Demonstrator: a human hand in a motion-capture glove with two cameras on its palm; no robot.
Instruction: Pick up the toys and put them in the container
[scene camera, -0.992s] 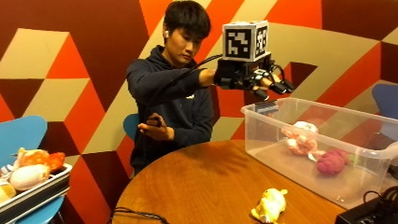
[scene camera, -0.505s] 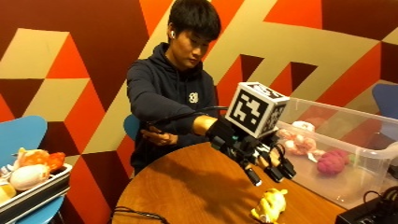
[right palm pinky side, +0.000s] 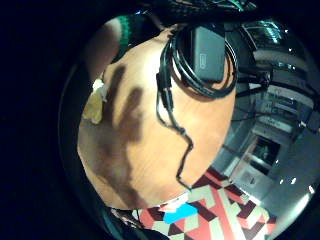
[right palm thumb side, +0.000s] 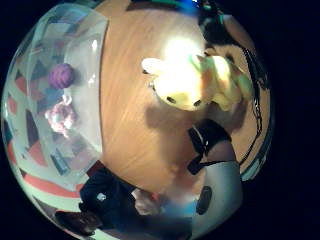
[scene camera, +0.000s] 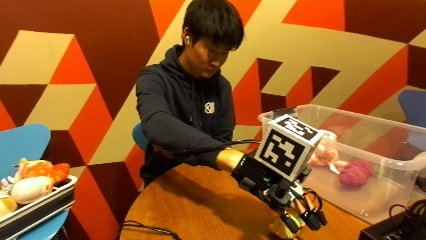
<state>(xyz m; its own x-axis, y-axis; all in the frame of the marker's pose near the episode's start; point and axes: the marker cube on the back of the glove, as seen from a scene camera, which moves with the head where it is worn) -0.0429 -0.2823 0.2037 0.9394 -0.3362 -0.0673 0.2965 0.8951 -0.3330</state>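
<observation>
a person in a dark hoodie sits at a round wooden table (scene camera: 200, 200), reaching the gloved right hand (scene camera: 283, 200) down toward a yellow plush toy (scene camera: 283, 227) that lies on the table near its edge. the hand's fingers point downward over the toy, right at it; whether they grip it cannot be told. from the palm, the yellow toy (right palm thumb side: 197, 82) lies on bare wood just below the hand. beside it stands a clear plastic container (scene camera: 393, 160), holding a purple toy (scene camera: 356, 172) and a pink toy (scene camera: 324, 152). more plush toys sit in a tray (scene camera: 36, 207) on a blue chair, well apart from the table.
</observation>
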